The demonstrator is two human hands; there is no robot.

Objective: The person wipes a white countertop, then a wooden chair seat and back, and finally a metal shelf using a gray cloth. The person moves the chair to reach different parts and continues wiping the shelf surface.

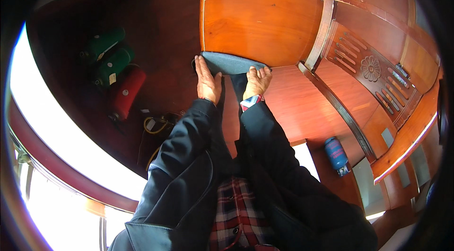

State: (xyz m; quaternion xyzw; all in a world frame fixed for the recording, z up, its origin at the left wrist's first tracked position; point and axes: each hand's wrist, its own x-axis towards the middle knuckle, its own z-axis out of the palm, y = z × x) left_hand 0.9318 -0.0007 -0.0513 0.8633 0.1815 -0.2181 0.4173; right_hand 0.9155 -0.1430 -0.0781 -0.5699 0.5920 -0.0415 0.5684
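A folded grey-blue cloth (232,63) lies along the near edge of a polished wooden chair seat (259,16). My left hand (208,82) rests at the cloth's left end, its fingers extended together and pointing away from me. At the right end, my right hand (257,81) has its fingers curled over the cloth's edge and grips it. Below the cloth, between my forearms, dark trouser legs and a strip of reddish wooden floor show.
The chair's wooden armrest (337,109) and carved backrest (370,68) stand at the right. Green cylinders (113,63) and a red cylinder (128,91) lie at the left in shadow, near a yellow hose (153,131). A blue gas cylinder (336,153) is at lower right.
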